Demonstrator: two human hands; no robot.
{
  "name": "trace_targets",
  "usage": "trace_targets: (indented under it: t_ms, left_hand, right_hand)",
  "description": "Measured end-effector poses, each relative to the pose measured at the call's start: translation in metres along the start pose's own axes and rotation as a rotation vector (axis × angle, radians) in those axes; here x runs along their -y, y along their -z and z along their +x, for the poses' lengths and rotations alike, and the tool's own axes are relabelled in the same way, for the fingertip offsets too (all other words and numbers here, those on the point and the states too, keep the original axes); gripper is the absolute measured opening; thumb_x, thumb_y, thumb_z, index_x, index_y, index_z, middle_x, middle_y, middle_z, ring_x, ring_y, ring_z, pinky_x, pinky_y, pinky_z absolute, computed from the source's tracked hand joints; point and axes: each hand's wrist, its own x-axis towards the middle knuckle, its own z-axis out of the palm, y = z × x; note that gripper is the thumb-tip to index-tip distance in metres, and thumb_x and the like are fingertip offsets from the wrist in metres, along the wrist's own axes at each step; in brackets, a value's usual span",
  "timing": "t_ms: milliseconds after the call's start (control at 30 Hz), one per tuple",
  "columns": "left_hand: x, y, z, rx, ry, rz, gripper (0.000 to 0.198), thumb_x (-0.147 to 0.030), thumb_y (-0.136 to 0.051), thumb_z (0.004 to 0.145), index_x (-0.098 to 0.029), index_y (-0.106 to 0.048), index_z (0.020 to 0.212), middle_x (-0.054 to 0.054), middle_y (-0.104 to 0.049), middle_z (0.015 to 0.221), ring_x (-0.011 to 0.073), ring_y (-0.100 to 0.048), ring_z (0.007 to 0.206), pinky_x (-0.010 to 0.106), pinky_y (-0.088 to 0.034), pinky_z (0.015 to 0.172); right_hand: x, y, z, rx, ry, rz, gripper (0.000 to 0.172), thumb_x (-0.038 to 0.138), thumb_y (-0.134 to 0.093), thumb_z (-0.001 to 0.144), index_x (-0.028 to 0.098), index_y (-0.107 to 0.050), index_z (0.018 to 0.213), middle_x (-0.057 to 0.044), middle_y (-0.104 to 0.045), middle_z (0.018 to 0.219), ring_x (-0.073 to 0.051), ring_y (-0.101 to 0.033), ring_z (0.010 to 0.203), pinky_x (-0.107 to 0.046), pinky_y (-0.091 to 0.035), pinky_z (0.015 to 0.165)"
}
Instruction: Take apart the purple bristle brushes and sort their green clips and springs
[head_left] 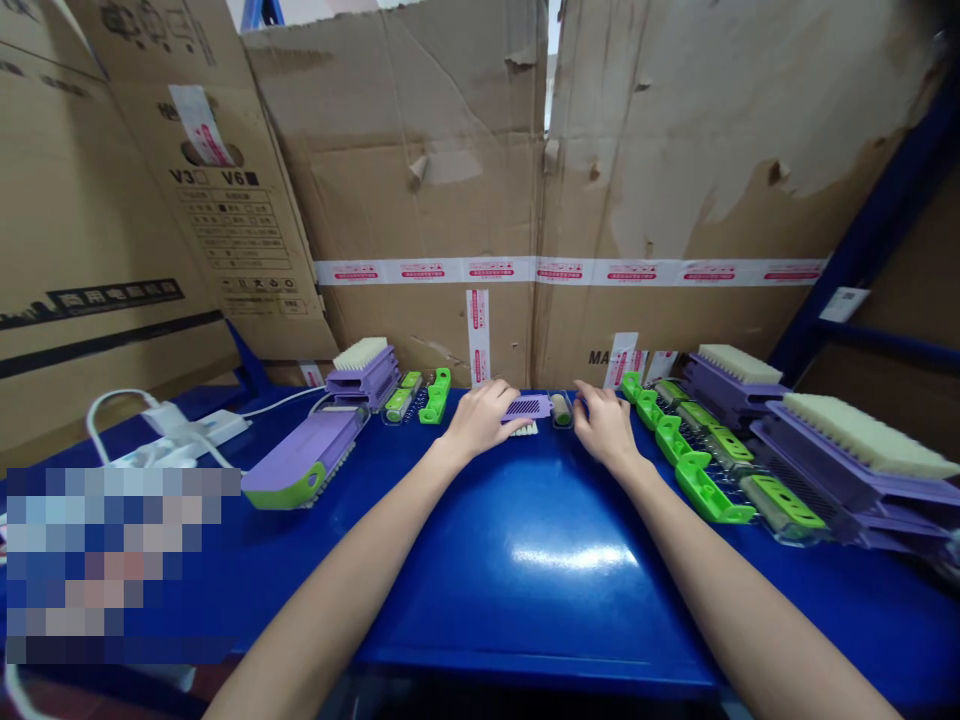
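My left hand (482, 417) grips the left end of a purple slotted part (529, 407) near the back of the blue table, its thumb along the near side. Beneath that part shows a strip of cream bristles or teeth (525, 429). At the purple part's right end stands a small clear case (561, 409) with a greenish piece inside. Just right of this case is my right hand (602, 424), fingers apart and seemingly holding nothing; whether a fingertip touches the case I cannot tell.
Bright green brackets (703, 488), clear cases with green tops (784, 505) and purple parts with cream pads (870, 435) line the right. On the left lie a purple-and-green assembled unit (304, 455), similar stacked parts (363, 375) and a white power strip (187, 440). Cardboard (420, 200) walls the back.
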Motion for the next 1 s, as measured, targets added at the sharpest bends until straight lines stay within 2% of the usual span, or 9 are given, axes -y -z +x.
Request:
trace_targets:
  t_ms: [167, 267, 400, 467, 533, 600, 667, 900, 1000]
  left_hand:
    - [-0.006, -0.004, -0.003, 0.055, -0.081, 0.062, 0.039, -0.05, -0.046, 0.09, -0.019, -0.055, 0.112, 0.011, -0.057, 0.116, 0.025, -0.052, 0.109, 0.037, -0.043, 0.092]
    - [-0.005, 0.0, -0.002, 0.077, -0.104, 0.053, 0.041, -0.053, -0.045, 0.089, -0.019, -0.056, 0.11, 0.012, -0.056, 0.116, 0.0254, -0.052, 0.11, 0.039, -0.043, 0.093]
    - [0.003, 0.012, 0.001, 0.068, -0.044, -0.035, 0.05, -0.057, -0.053, 0.083, -0.02, -0.055, 0.117, 0.012, -0.055, 0.122, 0.0265, -0.05, 0.115, 0.039, -0.04, 0.097]
    - [0.011, 0.018, 0.002, 0.13, 0.041, -0.099, 0.065, -0.061, -0.061, 0.075, -0.02, -0.051, 0.125, 0.012, -0.054, 0.127, 0.0285, -0.049, 0.119, 0.04, -0.04, 0.099]
    - [0.022, 0.024, 0.001, 0.251, 0.141, -0.184, 0.077, -0.057, -0.067, 0.069, -0.02, -0.044, 0.132, 0.013, -0.051, 0.133, 0.0281, -0.049, 0.122, 0.037, -0.04, 0.1]
    - [0.032, 0.03, 0.0, 0.383, 0.207, -0.273, 0.081, -0.052, -0.068, 0.068, -0.02, -0.04, 0.136, 0.011, -0.05, 0.137, 0.0255, -0.051, 0.121, 0.032, -0.041, 0.099]
    - [0.04, 0.035, -0.002, 0.467, 0.224, -0.319, 0.081, -0.048, -0.069, 0.066, -0.021, -0.04, 0.137, 0.009, -0.05, 0.139, 0.0237, -0.053, 0.12, 0.029, -0.041, 0.098]
    - [0.047, 0.042, -0.005, 0.541, 0.191, -0.362, 0.082, -0.035, -0.07, 0.06, -0.026, -0.041, 0.137, 0.003, -0.052, 0.136, 0.0231, -0.056, 0.114, 0.027, -0.045, 0.092]
    - [0.047, 0.043, -0.005, 0.545, 0.185, -0.388, 0.082, -0.029, -0.067, 0.06, -0.026, -0.04, 0.138, 0.002, -0.051, 0.136, 0.0221, -0.056, 0.115, 0.026, -0.045, 0.093]
  right_hand:
    - [0.003, 0.0, -0.001, 0.01, 0.056, 0.07, 0.041, 0.027, -0.038, 0.089, 0.018, -0.054, 0.125, -0.011, -0.064, 0.118, -0.027, -0.054, 0.11, -0.043, -0.038, 0.091]
    - [0.008, 0.001, -0.001, 0.011, 0.138, 0.161, 0.042, 0.037, -0.041, 0.091, 0.019, -0.055, 0.125, -0.012, -0.064, 0.118, -0.027, -0.054, 0.111, -0.043, -0.037, 0.095]
    - [0.018, 0.001, -0.003, 0.05, 0.227, 0.292, 0.059, 0.052, -0.052, 0.084, 0.017, -0.049, 0.131, -0.012, -0.06, 0.125, -0.026, -0.052, 0.117, -0.041, -0.037, 0.1]
    - [0.023, 0.001, -0.005, 0.091, 0.256, 0.279, 0.065, 0.054, -0.055, 0.081, 0.017, -0.046, 0.134, -0.013, -0.057, 0.129, -0.026, -0.05, 0.12, -0.043, -0.033, 0.104]
    - [0.026, 0.0, -0.006, 0.131, 0.284, 0.239, 0.066, 0.054, -0.057, 0.081, 0.02, -0.045, 0.136, -0.013, -0.055, 0.132, -0.027, -0.048, 0.123, -0.049, -0.027, 0.108]
    - [0.026, -0.002, -0.007, 0.162, 0.306, 0.211, 0.064, 0.052, -0.057, 0.081, 0.022, -0.044, 0.136, -0.012, -0.053, 0.134, -0.027, -0.045, 0.126, -0.054, -0.022, 0.109]
    - [0.024, -0.003, -0.007, 0.173, 0.312, 0.195, 0.064, 0.051, -0.059, 0.08, 0.023, -0.044, 0.136, -0.012, -0.053, 0.135, -0.027, -0.044, 0.128, -0.055, -0.02, 0.11]
    - [0.028, -0.004, -0.005, 0.178, 0.348, 0.23, 0.074, 0.055, -0.063, 0.075, 0.023, -0.043, 0.138, -0.013, -0.05, 0.138, -0.029, -0.041, 0.13, -0.057, -0.019, 0.11]
    - [0.032, -0.006, -0.003, 0.206, 0.374, 0.287, 0.077, 0.055, -0.066, 0.073, 0.019, -0.044, 0.137, -0.014, -0.051, 0.136, -0.028, -0.046, 0.126, -0.051, -0.028, 0.108]
